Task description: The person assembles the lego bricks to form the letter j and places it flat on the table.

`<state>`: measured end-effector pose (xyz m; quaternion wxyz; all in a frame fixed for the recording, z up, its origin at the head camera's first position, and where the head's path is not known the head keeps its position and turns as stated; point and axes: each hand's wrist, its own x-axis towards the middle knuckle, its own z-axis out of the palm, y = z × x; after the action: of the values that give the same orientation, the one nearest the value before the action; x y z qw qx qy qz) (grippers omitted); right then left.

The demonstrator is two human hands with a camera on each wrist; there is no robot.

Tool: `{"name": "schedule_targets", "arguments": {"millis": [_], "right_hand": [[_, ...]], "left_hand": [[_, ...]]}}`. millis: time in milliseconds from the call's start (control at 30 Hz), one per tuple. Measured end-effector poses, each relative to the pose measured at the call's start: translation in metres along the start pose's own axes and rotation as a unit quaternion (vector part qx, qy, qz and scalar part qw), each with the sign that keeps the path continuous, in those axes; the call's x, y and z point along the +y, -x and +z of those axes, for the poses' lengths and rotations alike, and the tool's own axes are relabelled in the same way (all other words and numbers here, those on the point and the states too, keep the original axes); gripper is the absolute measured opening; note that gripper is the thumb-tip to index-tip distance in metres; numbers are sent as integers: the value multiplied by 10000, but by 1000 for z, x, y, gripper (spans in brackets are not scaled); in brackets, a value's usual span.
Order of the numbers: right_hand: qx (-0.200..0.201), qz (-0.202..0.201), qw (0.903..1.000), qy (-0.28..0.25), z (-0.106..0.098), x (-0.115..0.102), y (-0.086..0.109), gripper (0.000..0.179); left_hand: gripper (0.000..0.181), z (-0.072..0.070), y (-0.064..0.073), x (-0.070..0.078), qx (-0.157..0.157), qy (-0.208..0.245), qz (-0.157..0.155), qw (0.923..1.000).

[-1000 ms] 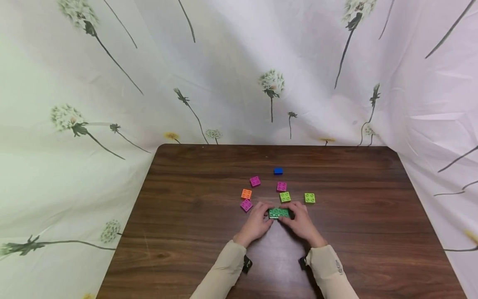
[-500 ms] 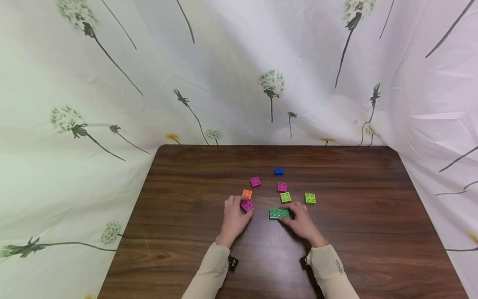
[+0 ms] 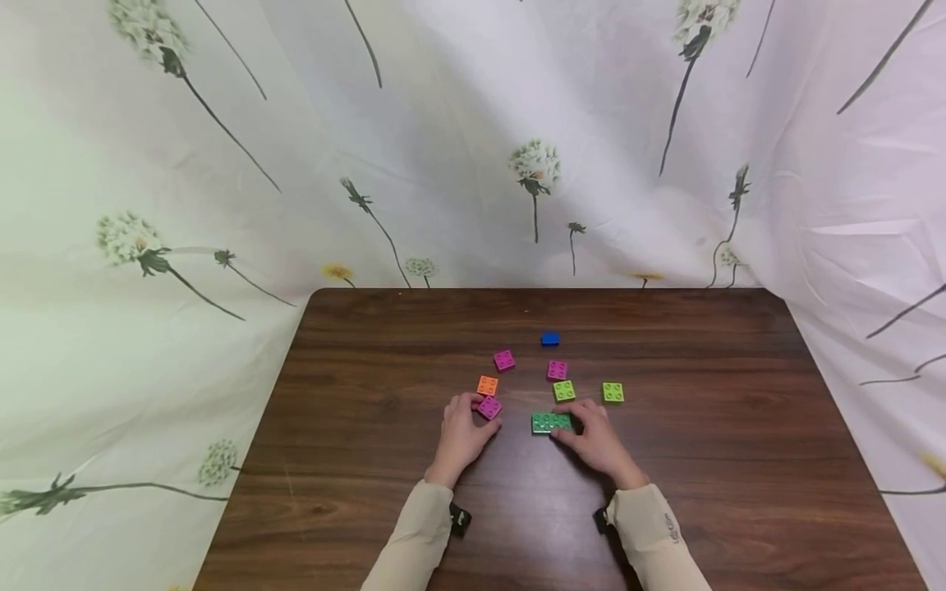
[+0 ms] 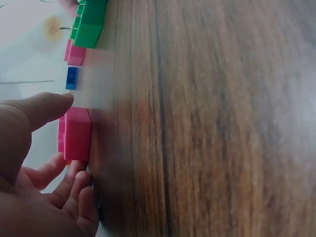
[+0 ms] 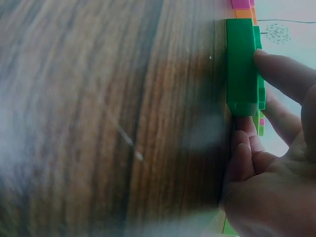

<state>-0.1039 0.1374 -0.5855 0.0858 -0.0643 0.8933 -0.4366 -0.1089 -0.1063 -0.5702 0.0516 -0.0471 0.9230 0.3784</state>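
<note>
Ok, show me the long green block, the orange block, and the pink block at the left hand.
Long green block (image 5: 241, 66): right wrist view, long side wall.
Orange block (image 3: 488, 385): head view, studded top.
Pink block (image 4: 77, 133): left wrist view, flat side.

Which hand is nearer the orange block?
Left: the left hand is just on the near side of the orange block; the right hand is farther right, at the green block.

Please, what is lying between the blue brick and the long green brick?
In the head view, a magenta brick, then a lime brick nearer the green brick.
</note>
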Motion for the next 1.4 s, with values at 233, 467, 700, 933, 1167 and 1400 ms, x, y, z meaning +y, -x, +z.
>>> {"name": "schedule_targets", "arguments": {"millis": [233, 467, 700, 933, 1167, 1400], "right_hand": [[-65, 58, 9999, -67, 0, -2, 1, 32], [-94, 92, 9999, -31, -1, -1, 0, 31], [-125, 52, 9999, -6, 0, 1, -1, 31], [-109, 91, 9999, -3, -1, 0, 0, 31], [-86, 75, 9999, 19, -1, 1, -1, 31], [-60, 36, 10000, -43, -2, -1, 0, 31]], "left_hand": [[39, 1, 0, 0, -184, -224, 24, 9996], [45, -1, 1, 2, -495, -563, 117, 9971], [46, -2, 2, 3, -574, -687, 76, 9960], [46, -1, 0, 3, -592, -685, 33, 9959], [45, 0, 0, 2, -575, -645, 27, 9963], [45, -1, 2, 1, -539, -560, 77, 9969]]}}
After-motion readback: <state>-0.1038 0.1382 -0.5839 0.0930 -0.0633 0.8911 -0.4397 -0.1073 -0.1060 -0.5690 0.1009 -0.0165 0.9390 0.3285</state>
